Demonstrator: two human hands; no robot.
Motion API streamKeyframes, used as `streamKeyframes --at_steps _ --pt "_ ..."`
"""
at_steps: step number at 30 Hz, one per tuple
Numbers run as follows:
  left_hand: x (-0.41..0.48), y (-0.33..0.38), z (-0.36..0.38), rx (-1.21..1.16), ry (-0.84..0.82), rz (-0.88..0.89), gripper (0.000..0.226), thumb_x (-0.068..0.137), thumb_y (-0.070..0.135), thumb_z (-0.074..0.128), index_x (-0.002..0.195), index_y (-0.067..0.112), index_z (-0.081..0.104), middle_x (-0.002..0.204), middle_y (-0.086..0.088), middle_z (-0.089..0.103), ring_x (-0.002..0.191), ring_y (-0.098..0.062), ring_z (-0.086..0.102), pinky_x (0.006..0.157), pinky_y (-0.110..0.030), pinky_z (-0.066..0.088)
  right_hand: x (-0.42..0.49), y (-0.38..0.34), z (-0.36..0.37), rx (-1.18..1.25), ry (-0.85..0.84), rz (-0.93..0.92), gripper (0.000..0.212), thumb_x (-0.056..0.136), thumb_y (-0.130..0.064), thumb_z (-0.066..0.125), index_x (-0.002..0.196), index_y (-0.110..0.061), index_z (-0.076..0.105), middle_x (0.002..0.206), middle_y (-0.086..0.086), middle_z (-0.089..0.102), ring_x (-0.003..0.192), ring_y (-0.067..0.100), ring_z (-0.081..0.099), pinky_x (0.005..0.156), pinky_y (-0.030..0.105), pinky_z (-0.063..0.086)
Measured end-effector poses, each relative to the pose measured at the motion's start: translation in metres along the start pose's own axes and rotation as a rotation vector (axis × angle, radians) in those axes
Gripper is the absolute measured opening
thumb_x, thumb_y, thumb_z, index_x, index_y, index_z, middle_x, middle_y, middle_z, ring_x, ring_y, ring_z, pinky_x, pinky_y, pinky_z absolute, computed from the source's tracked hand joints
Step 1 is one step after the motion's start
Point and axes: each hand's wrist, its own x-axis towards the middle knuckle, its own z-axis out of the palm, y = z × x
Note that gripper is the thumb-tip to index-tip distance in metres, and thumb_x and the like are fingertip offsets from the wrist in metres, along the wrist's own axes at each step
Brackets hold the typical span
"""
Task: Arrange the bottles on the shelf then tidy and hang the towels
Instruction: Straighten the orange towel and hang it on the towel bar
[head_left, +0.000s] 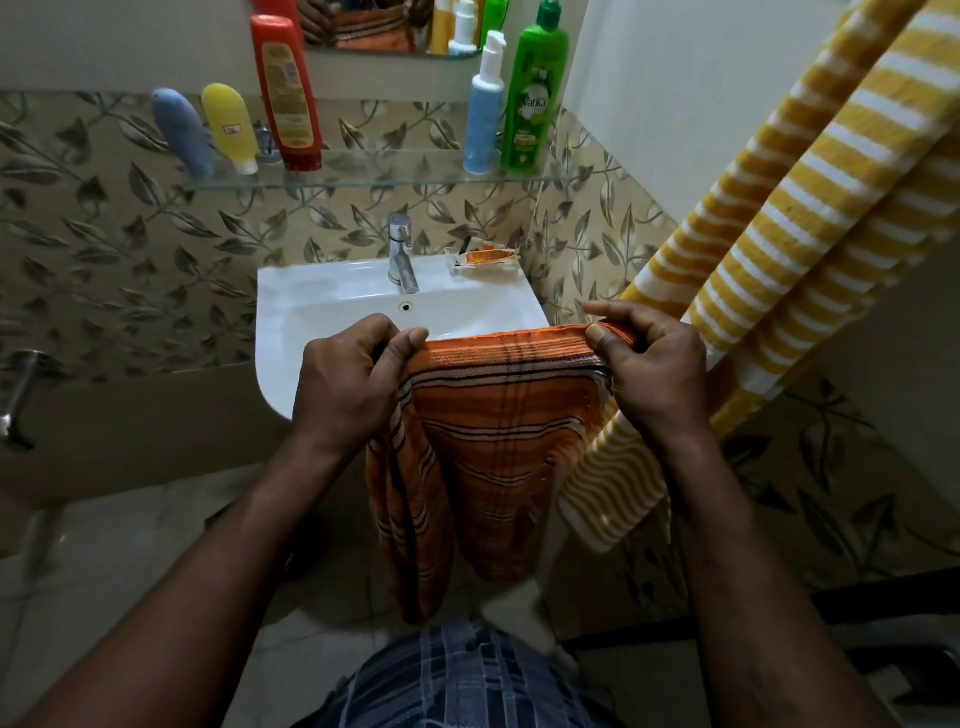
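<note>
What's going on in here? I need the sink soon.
A person holds an orange towel stretched by its top edge, left hand and right hand each pinching a corner, in front of the sink. Five bottles stand on the glass shelf. A yellow striped towel already hangs at the right.

- Glass shelf (363, 182), fixed to the leaf-patterned wall above the basin; five bottles stand on it in two groups
- Left group: blue bottle (183, 132), yellow bottle (229, 127) and red bottle (287, 93), all cap-down and leaning; close together
- Right group: white-and-blue pump bottle (485, 111) just beside the green bottle (532, 98); both upright
- White basin (322, 306); its rim carries a chrome tap (402, 254) and a clear soap dish (485, 259) at the right rear corner
</note>
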Motion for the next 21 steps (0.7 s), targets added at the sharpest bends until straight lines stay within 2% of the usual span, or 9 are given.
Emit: streamKeyframes --at_steps 3,6,8,10,13,17,19,21 --pt "-0.002 0.003 0.003 0.047 0.032 -0.025 0.037 0.098 0.042 0.070 0.069 0.023 0.059 0.056 0.012 0.055 0.058 0.001 0.057 0.050 -0.012 0.034 -0.001 0.000 0.001 -0.034 0.011 -0.011 0.030 0.092 -0.012 0.078 0.122 -0.016 0.078 0.111 -0.003 0.079 0.100 0.006 0.074 0.089 0.025 0.061" --pt "-0.003 0.000 -0.004 -0.014 -0.115 0.031 0.035 0.088 0.048 0.076 0.068 0.021 0.066 0.056 0.014 0.061 0.058 0.002 0.061 0.051 -0.010 0.038 -0.002 0.002 -0.003 -0.078 0.053 0.019 0.020 0.091 -0.014 0.078 0.111 -0.017 0.081 0.104 -0.006 0.079 0.097 0.004 0.074 0.090 0.028 0.061" --pt "-0.002 -0.005 -0.010 -0.061 -0.284 0.098 0.038 0.080 0.054 0.078 0.069 0.018 0.070 0.058 0.008 0.066 0.057 -0.009 0.065 0.052 -0.024 0.049 -0.003 0.002 -0.006 -0.098 0.071 0.029 0.013 0.091 -0.014 0.078 0.101 -0.022 0.081 0.092 -0.013 0.076 0.089 0.002 0.073 0.085 0.032 0.062" --pt "0.001 -0.008 -0.013 -0.062 -0.380 0.134 0.034 0.079 0.050 0.082 0.071 0.018 0.073 0.062 0.005 0.070 0.058 -0.015 0.067 0.055 -0.039 0.054 -0.004 0.003 -0.007 -0.108 0.071 0.016 0.012 0.092 -0.014 0.076 0.098 -0.024 0.079 0.089 -0.015 0.075 0.087 0.002 0.073 0.083 0.033 0.063" --pt "0.003 -0.006 -0.011 -0.069 -0.331 0.164 0.034 0.088 0.045 0.083 0.072 0.016 0.073 0.065 0.005 0.071 0.063 -0.015 0.070 0.058 -0.042 0.055 -0.006 0.004 -0.005 -0.094 0.041 0.016 0.017 0.094 -0.014 0.072 0.097 -0.031 0.076 0.091 -0.015 0.075 0.089 0.007 0.073 0.083 0.041 0.064" --pt "0.001 0.002 -0.005 -0.177 -0.240 0.081 0.022 0.088 0.033 0.079 0.075 0.016 0.075 0.070 0.006 0.072 0.069 -0.014 0.071 0.063 -0.036 0.056 -0.005 0.004 -0.004 -0.088 0.023 0.035 0.031 0.094 -0.016 0.071 0.084 -0.045 0.068 0.086 -0.018 0.073 0.088 0.010 0.073 0.084 0.047 0.063" --pt "0.000 0.002 -0.002 -0.214 -0.208 -0.006 0.019 0.087 0.032 0.079 0.075 0.018 0.076 0.069 0.005 0.072 0.066 -0.012 0.069 0.060 -0.033 0.055 -0.004 0.003 -0.003 -0.082 0.020 0.031 0.031 0.094 -0.016 0.071 0.083 -0.045 0.068 0.086 -0.018 0.073 0.088 0.010 0.073 0.084 0.047 0.063" --pt "0.000 0.001 0.001 -0.256 -0.170 -0.097 0.020 0.086 0.032 0.079 0.074 0.017 0.076 0.068 0.004 0.073 0.064 -0.014 0.069 0.059 -0.035 0.055 -0.005 0.002 -0.002 -0.076 0.018 0.022 0.022 0.093 -0.018 0.071 0.087 -0.039 0.072 0.088 -0.018 0.074 0.089 0.012 0.073 0.085 0.049 0.062"
